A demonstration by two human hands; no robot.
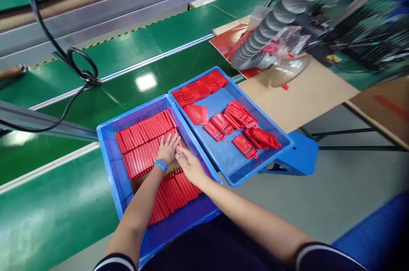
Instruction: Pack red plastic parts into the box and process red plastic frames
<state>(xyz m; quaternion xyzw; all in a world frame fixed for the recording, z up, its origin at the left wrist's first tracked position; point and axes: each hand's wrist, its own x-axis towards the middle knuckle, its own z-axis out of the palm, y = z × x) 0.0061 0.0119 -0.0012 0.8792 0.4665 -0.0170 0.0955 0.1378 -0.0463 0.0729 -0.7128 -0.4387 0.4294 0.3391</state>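
Dark clothing [217, 247] fills the bottom edge of the frame, with white-striped sleeves at the lower corners of the wearer's reach. From there two bare forearms extend to a blue plastic crate [110, 173], left of centre, in which thin red plastic pieces [143, 158] stand on edge in close-packed rows. The left hand [168, 149], its wrist bearing a blue wristband [161, 165], lies palm down over the upper rows, open, with fingers extended and slightly spread. The right hand [191, 165] meets it from the right, fingers extended and close to those of the left; whether it grips a piece cannot be told. Adjoining the crate, at centre right, a shallower blue bin [220, 154] contains slotted red panels [201, 87] overlapping along its upper side and frame-like red parts [245, 145] scattered lower down. At upper right, a grey corrugated duct [271, 28] ends in a transparent hood [290, 70] above a brown board [294, 105]. Green work surfaces [179, 60] cross the left and upper frame; a looped black cable [47, 34] hangs at upper left, and another person's arm [9, 73] enters at the left edge.
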